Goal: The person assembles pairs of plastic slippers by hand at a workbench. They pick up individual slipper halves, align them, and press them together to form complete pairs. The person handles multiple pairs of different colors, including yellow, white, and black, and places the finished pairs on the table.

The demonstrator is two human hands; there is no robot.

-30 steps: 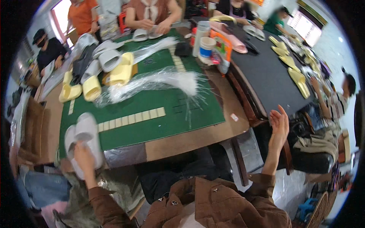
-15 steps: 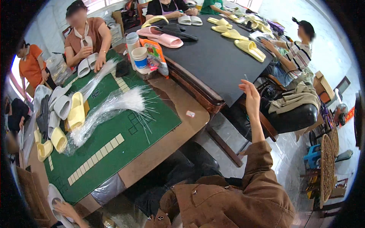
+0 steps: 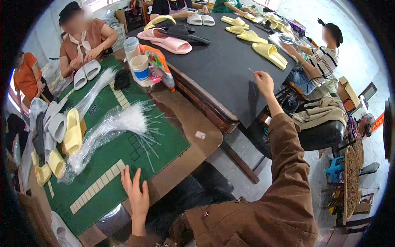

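Head view, lower left: pale grey footwear [image 3: 62, 231], partly cut off by the dark rim, lies at the near corner of the green mat [image 3: 170, 144], apart from both hands. Above it, yellow slippers [image 3: 56, 162] sit beside a plastic-wrapped bundle of clear filaments [image 3: 113, 129]. Below the bundle runs a cream strip [image 3: 95, 188]; the left hand [image 3: 137, 196] hovers near its right end, fingers spread, grasping nothing visible. Farther right, the right hand [image 3: 264, 84] is raised before the dark tabletop [image 3: 230, 76], fingers pinched around what seems a thin piece [image 3: 251, 69], too small to identify. The step in hand looks like managing that piece one-handed; a next move would call for a secure pinch and, for the footwear, a leftward reach.
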